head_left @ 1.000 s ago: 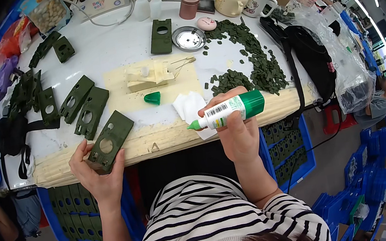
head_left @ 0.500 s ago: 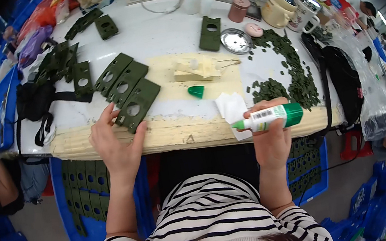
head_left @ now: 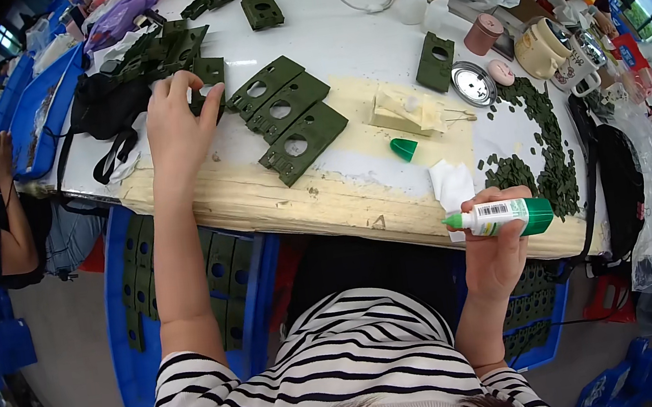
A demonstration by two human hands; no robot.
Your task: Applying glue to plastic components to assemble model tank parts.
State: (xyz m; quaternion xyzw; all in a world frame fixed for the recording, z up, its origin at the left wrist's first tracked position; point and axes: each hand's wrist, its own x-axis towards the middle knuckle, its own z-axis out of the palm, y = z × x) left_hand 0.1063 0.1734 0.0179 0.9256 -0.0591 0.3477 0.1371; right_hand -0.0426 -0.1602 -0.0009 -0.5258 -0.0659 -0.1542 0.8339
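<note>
A white glue bottle with a green base and green nozzle (head_left: 496, 218) lies sideways in my right hand (head_left: 502, 254), its nozzle pointing left. My left hand (head_left: 182, 123) reaches to the left of the table, thumb and fingers closed around the near end of a dark green plate with a round hole (head_left: 213, 69). Three similar dark green plates (head_left: 290, 103) lie overlapping in a row to the right of that hand. A pile of dark green plates (head_left: 158, 53) is just beyond it. On the table between my hands sits a small green cap (head_left: 404, 149).
Small green pieces (head_left: 541, 150) are heaped at the right, beside a round metal lid (head_left: 474, 83) and mugs (head_left: 544, 47). A wrapped block (head_left: 404, 111) and white tissue (head_left: 452, 184) lie mid-table. Blue trays (head_left: 136, 352) of plates stand below the edge. A black bag (head_left: 111, 104) is at left.
My left hand has left the row of plates and moved left to the single plate near the pile. My right hand still holds the glue bottle. The whole view has turned.
</note>
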